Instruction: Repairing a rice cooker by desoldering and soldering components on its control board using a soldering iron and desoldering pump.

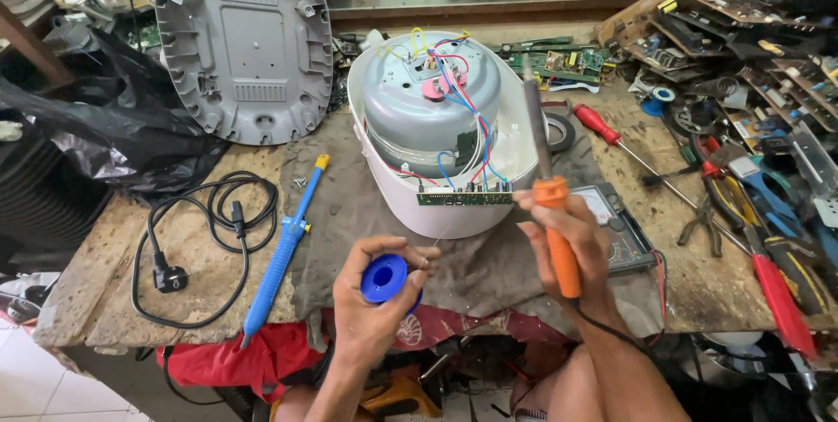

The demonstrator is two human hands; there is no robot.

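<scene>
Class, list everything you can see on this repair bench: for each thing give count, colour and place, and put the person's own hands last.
Cooker body: one, white shell with grey inner pot housing, upside down on the cloth, bench centre.
Circuit board: one, green, at the cooker's near rim.
Base cover: one, grey, leaning at back left.
Desoldering pump: one, blue with yellow tip, left of the cloth.
Power cord: one, black, coiled at left.
Grey cloth: one, under the cooker.
Multimeter: one, dark, right of the cloth.
Screwdriver: one, red handle, right.
Pliers and hand tools: several, far right.
Solder spool: one, blue, in the left hand.
Soldering iron: one, orange handle, in the right hand.
Left hand: grips the spool.
Right hand: grips the iron.
</scene>
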